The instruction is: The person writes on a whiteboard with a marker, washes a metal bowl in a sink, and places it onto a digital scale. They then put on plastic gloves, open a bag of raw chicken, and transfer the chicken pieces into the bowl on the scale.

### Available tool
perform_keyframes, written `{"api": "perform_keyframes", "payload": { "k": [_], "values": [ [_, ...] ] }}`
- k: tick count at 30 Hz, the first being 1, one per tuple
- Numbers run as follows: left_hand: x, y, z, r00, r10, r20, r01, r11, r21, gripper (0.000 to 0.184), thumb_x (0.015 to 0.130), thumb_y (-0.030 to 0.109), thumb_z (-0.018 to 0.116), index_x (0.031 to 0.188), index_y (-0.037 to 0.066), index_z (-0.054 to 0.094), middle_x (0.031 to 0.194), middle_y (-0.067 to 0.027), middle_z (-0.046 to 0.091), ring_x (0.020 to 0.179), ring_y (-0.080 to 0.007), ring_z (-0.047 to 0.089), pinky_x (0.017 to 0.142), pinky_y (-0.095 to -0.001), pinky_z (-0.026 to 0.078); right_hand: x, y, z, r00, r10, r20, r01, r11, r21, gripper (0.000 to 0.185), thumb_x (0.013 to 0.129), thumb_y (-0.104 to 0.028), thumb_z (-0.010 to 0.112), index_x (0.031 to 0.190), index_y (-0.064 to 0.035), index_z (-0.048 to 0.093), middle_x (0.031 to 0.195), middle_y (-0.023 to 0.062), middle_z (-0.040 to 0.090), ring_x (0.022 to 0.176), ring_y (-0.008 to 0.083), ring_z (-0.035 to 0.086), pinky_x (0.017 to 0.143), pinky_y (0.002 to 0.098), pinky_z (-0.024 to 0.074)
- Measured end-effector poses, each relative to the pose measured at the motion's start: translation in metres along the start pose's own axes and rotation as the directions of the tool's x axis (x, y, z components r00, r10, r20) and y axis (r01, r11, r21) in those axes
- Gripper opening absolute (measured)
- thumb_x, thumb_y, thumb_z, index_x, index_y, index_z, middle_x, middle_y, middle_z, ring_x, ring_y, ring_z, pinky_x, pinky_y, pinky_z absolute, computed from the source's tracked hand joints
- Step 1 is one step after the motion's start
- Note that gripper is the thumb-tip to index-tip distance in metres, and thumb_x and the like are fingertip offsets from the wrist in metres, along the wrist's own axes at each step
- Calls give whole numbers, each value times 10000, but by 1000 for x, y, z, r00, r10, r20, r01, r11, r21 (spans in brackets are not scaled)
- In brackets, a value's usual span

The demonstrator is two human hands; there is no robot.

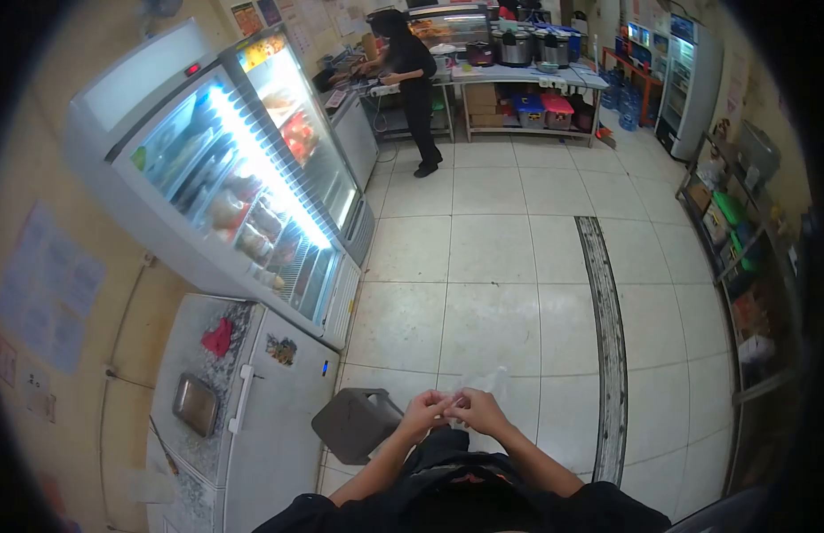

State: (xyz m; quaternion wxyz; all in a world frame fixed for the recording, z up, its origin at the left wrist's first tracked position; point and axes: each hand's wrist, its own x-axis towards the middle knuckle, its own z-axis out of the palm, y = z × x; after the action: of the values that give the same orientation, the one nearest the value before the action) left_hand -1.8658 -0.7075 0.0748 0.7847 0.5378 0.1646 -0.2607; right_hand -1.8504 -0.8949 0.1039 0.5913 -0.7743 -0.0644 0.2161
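Observation:
Low in the view, my left hand (424, 414) and my right hand (477, 410) meet in front of my body, fingertips pinched together. Between them is something small and pale, too small to name. A clear plastic bag (495, 382) shows just beyond my right hand, against the tiles; whether my fingers hold it cannot be made out. A grey-brown stool (354, 425) stands on the floor to the left of my left hand.
A chest freezer (287, 409) at left bears a metal tray (196, 404) and a red cloth (218, 338). Behind it stand lit glass-door fridges (225, 186). Another person (412, 75) stands at the back counter. Shelving (740, 258) lines the right wall.

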Motion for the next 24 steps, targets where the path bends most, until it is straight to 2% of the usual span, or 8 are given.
{"api": "perform_keyframes", "payload": {
  "k": [5, 8, 12, 15, 18, 20, 22, 24],
  "values": [
    [124, 39, -39, 994, 67, -88, -49, 982, 185, 231, 870, 182, 749, 1032, 66, 633, 931, -22, 643, 771, -101, 629, 656, -278, 554, 128, 40, -63, 976, 217, -22, -212, 969, 128, 199, 845, -147, 700, 936, 20, 641, 774, 126, 688, 583, 147, 657, 470, 285, 523],
    [203, 85, -50, 967, 253, 31, -212, 731, 649, 330, 771, 193, 814, 1028, 50, 664, 844, -55, 638, 728, -90, 622, 617, -272, 524, 198, 26, -102, 957, 274, -91, -271, 961, 53, 181, 859, -132, 661, 952, 19, 627, 770, 124, 685, 578, 157, 662, 452, 282, 519],
    [304, 141, -21, 881, 403, 249, -448, 537, 715, 261, 781, 156, 741, 1010, 68, 652, 671, -33, 601, 666, -127, 620, 607, -284, 517, 280, 3, -149, 936, 351, 14, -348, 934, -82, 269, 890, -210, 647, 1032, 18, 638, 776, 121, 688, 605, 168, 675, 462, 288, 519],
    [345, 201, 8, 972, 188, 140, -234, 756, 611, 255, 752, 94, 674, 1005, 70, 649, 688, -46, 608, 703, -174, 624, 648, -327, 522, 336, -9, -179, 943, 332, -3, -325, 923, -206, 303, 883, -240, 660, 1074, -5, 648, 813, 140, 705, 602, 182, 680, 509, 319, 527],
    [408, 201, -8, 934, 354, 39, -294, 704, 647, 218, 779, 145, 697, 977, 65, 655, 686, -42, 605, 608, -177, 624, 577, -333, 504, 394, 7, -213, 981, -69, -179, -35, 855, -518, 278, 857, -217, 671, 1057, -24, 655, 863, 180, 712, 637, 253, 692, 586, 347, 539],
    [443, 200, -25, 873, 488, 18, -356, 612, 707, 208, 798, 180, 713, 957, 58, 658, 688, -38, 605, 562, -165, 622, 537, -327, 495, 429, 11, -239, 958, 189, -215, -263, 878, -401, 359, 797, -226, 719, 1083, -29, 628, 885, 236, 695, 829, 383, 685, 772, 425, 546],
    [466, 206, -32, 846, 525, 90, -370, 457, 809, 212, 810, 213, 747, 919, 47, 674, 671, -44, 594, 509, -146, 615, 480, -307, 488, 458, -5, -257, 973, 185, -140, -231, 811, -537, 412, 798, -253, 727, 1123, -33, 602, 925, 243, 691, 865, 386, 681, 788, 438, 541],
    [468, 230, -14, 915, 403, 26, -283, 594, 753, 218, 805, 212, 756, 922, 41, 686, 674, -54, 605, 528, -154, 629, 489, -308, 504, 485, -2, -272, 986, 166, -25, -141, 740, -658, 581, 790, -401, 760, 1187, -25, 563, 973, 256, 687, 928, 419, 665, 810, 503, 519]
  ]
}}
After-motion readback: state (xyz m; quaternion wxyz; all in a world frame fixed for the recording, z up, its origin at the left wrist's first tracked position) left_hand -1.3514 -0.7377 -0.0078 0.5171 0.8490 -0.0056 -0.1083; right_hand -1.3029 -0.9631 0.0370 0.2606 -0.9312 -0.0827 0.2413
